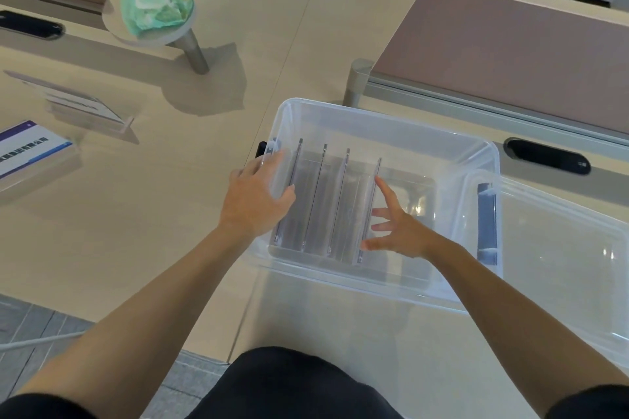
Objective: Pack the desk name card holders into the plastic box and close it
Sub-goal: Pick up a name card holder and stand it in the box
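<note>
Plastic box (384, 122): open on desk (136, 231); lid (561, 248) at right.
Name card holders (318, 201): four on edge inside, left part.
Left hand (253, 196): flat against box's left wall.
Right hand (398, 226): spread, released, fingertip at rightmost holder.

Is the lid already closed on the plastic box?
No, the lid lies to the right of the plastic box, whose top is open.

Office, desks (211, 153) with pink divider panels (510, 54), cable grommets (548, 156)
</note>
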A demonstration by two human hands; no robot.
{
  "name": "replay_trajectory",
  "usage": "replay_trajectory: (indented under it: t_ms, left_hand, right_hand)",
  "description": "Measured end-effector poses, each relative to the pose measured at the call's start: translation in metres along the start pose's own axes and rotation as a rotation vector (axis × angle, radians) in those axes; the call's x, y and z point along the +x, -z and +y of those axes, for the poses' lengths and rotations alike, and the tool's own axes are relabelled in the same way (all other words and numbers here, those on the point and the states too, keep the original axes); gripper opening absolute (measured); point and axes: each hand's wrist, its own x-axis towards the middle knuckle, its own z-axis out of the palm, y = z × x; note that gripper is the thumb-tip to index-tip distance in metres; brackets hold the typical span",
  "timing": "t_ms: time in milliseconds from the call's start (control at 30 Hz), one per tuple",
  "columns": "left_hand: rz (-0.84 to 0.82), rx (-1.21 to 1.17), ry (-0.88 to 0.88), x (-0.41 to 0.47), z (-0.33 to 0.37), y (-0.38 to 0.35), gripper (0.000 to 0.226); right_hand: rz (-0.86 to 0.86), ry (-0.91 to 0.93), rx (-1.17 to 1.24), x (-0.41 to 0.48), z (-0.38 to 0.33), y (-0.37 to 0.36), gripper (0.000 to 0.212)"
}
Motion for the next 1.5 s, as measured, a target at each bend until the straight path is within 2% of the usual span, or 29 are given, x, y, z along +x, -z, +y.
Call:
replay_trajectory:
  t_ms: [333,500,1133,1300,1367,1433,1500]
  left_hand:
    - [0.009,-0.002,-0.012,0.001,-0.003,-0.002,0.063]
    - [0.001,0.008,0.001,0.003,-0.004,-0.002,0.064]
    - [0.0,0.019,0.008,0.003,-0.003,-0.002,0.063]
    - [-0.015,0.107,-0.005,0.004,-0.004,-0.004,0.065]
    - [0.017,0.293,-0.075,0.003,-0.003,-0.004,0.064]
    - [0.085,0.481,-0.203,-0.001,-0.002,-0.005,0.06]
    - [0.107,0.514,-0.342,-0.004,0.002,-0.007,0.053]
  right_hand:
    - [-0.009,0.036,0.021,0.014,-0.007,-0.004,0.122]
    - [-0.023,0.044,0.053,0.018,-0.006,-0.005,0.126]
    - [-0.074,-0.052,0.098,0.022,0.001,-0.002,0.126]
    - [-0.067,-0.055,0.089,0.017,-0.005,-0.003,0.126]
    - [-0.037,-0.071,0.01,0.011,-0.013,-0.004,0.123]
    - [0.064,-0.09,-0.137,0.0,-0.025,-0.003,0.115]
    - [0.217,-0.103,-0.242,-0.021,-0.04,0.002,0.095]
